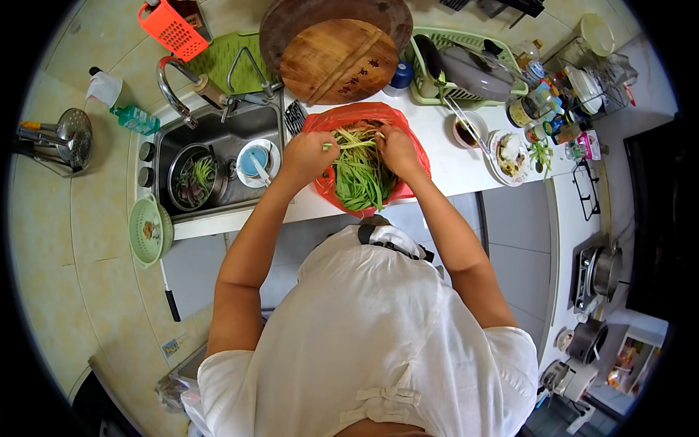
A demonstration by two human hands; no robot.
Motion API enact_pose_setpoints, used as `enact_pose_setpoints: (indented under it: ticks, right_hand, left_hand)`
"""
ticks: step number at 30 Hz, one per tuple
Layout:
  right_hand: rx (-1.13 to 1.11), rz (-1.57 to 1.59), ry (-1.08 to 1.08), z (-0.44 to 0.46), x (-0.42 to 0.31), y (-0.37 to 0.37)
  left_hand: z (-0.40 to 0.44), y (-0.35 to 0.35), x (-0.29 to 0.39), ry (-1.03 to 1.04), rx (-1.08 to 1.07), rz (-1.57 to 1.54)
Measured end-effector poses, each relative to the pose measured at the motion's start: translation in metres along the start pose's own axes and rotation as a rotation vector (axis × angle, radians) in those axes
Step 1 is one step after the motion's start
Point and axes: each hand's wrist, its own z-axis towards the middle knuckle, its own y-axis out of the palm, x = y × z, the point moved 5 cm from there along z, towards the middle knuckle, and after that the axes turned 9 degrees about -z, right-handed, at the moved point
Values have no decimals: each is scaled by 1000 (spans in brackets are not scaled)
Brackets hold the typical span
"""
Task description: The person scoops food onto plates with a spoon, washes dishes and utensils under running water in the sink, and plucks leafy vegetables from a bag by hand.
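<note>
A red plastic bag (413, 151) lies open on the white counter, filled with long green leafy vegetables (359, 182). My left hand (309, 155) is over the bag's left side, its fingers closed on a pale green stem (328, 146). At the bag's upper right, my right hand (398, 151) has its fingers pinched among the stems; what exactly they hold is too small to tell. Between the two hands, thin pale stalks lie across the top of the pile.
The sink (227, 191) at left holds a metal pot (178, 191) with greens and stacked bowls (256, 166). A green colander (149, 233) sits at its corner. Behind the bag stand round wooden boards (335, 65); a dish rack (422, 87), sauce bowl (475, 120) and plate (501, 169) are at right.
</note>
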Motion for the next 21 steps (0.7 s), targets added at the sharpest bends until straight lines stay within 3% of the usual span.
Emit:
enact_pose_setpoints:
  ticks: [8, 16, 21]
  right_hand:
    - [56, 180, -480, -18, -64, -36]
    - [4, 102, -462, -23, -76, -32]
    - [-35, 216, -344, -17, -63, -17]
  left_hand:
    - [3, 5, -14, -8, -22, -155]
    - [5, 19, -15, 5, -84, -304]
    - [2, 33, -14, 32, 46, -288]
